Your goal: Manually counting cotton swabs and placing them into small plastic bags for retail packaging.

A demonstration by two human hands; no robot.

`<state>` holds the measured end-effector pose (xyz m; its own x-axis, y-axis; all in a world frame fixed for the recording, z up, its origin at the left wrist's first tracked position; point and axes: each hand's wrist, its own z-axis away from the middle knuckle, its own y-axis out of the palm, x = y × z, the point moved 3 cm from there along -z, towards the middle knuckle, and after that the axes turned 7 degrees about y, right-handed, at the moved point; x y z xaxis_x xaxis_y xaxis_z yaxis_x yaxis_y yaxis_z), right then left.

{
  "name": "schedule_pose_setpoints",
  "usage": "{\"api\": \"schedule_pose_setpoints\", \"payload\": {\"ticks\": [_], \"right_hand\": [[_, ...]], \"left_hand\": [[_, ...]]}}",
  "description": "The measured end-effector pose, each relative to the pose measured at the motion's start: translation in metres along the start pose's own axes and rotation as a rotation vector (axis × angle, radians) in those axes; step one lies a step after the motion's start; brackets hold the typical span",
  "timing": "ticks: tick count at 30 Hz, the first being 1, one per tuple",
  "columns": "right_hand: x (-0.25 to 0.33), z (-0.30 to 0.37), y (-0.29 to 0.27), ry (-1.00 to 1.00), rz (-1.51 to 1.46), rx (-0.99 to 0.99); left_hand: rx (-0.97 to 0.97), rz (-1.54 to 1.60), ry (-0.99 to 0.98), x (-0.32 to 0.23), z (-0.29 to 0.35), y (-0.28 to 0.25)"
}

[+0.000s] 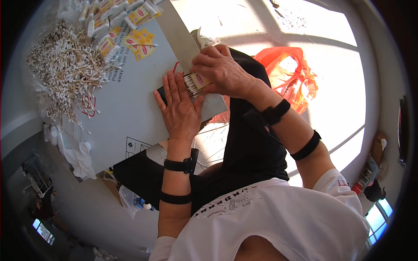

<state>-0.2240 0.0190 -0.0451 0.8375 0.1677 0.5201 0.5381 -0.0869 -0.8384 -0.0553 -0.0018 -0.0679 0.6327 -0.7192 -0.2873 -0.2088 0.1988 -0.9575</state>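
Observation:
A small pack of cotton swabs [190, 87] with a yellow label card lies near the right edge of the grey board. My right hand [228, 75] grips its right end, fingers bent and thumb underneath. My left hand [179, 106] lies flat to the left of the pack, fingers stretched out, its thumb close to the pack's lower end. Beneath the left fingers shows the edge of a dark flat object [162, 93], mostly hidden. A thin red loop [176, 66] pokes out above the left fingertips.
A big heap of loose cotton swabs [65, 69] covers the board's left side. Above it lie filled swab packs [139, 15] and yellow label cards [140, 43]. Crumpled white tissue [80, 158] sits at the lower left edge. An orange plastic bag [289, 78] rests on the floor beyond my leg.

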Motion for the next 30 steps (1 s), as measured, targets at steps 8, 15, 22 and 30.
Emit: {"api": "schedule_pose_setpoints", "payload": {"ticks": [8, 15, 22, 30], "right_hand": [[-0.031, 0.047, 0.023, 0.787, -0.794, -0.76], [-0.026, 0.04, 0.063, 1.095, -1.783, -0.383], [-0.017, 0.033, 0.066, 0.985, -1.538, -0.572], [-0.017, 0.03, 0.065, 0.94, -1.423, -0.594]], "left_hand": [[0.007, 0.008, -0.003, -0.002, 0.0, -0.003], [0.012, -0.021, 0.002, 0.001, 0.0, 0.0], [0.014, -0.038, 0.007, 0.002, 0.001, 0.001], [-0.006, -0.017, 0.022, 0.001, -0.001, 0.001]]}}
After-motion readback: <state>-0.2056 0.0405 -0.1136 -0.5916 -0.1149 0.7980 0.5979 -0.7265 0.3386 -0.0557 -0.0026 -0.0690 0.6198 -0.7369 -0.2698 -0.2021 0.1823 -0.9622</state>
